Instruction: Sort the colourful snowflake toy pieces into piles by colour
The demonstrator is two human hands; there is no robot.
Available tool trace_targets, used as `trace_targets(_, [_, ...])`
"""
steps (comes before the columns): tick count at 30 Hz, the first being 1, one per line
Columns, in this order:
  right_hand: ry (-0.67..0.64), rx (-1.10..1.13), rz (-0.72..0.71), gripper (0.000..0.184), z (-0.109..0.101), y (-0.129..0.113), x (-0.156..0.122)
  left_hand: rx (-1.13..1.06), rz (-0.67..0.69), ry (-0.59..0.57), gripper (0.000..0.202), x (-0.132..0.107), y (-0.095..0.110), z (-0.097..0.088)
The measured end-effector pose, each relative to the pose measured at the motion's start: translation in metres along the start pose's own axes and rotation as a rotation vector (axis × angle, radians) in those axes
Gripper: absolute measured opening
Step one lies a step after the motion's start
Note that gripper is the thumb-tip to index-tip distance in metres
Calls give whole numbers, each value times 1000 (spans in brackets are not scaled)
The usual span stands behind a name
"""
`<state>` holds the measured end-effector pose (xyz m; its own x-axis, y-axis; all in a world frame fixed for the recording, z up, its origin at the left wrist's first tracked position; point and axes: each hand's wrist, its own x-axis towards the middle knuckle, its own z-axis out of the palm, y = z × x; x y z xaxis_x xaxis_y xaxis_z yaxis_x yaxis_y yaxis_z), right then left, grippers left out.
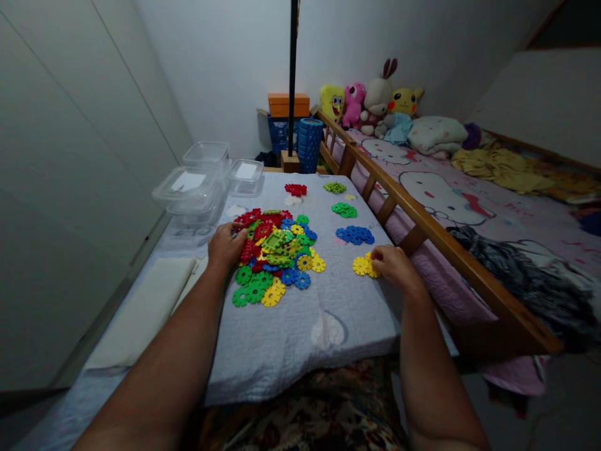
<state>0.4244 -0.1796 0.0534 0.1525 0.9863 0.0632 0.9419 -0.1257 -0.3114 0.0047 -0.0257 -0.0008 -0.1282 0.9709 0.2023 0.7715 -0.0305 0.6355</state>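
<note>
A mixed pile of plastic building pieces (277, 241) lies in the middle of the table: notched discs in green, blue and yellow, with red and light-green square pieces. My left hand (226, 246) rests against its left edge, fingers apart and touching the red pieces. At the right, my right hand (393, 266) has its fingers pinched at a small group of yellow notched discs (361, 265), partly covering one. Beyond it lie separate groups of blue discs (355, 235), green discs (344, 210), light-green pieces (335, 188) and red pieces (295, 189).
Clear plastic containers (192, 188) with lids stand at the back left of the cloth-covered table (300, 351). A folded pale cloth (141, 313) lies on the left. A wooden bed rail (422, 219) runs along the right side. A black pole (292, 81) rises behind the table.
</note>
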Motion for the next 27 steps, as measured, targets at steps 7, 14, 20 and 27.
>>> trace_targets(7, [-40,94,-228,12,16,-62,10,10,4,-14,39,-2,7,-4])
trace_targets(14, [-18,212,-374,17,57,-122,14,21,7,-4,38,-3,7,-4])
trace_targets(20, [12,196,-360,9,74,-128,13,8,12,5,36,-4,7,-3])
trace_targets(27, [-37,382,-315,12,70,-126,10,11,19,-10,38,-3,8,-4])
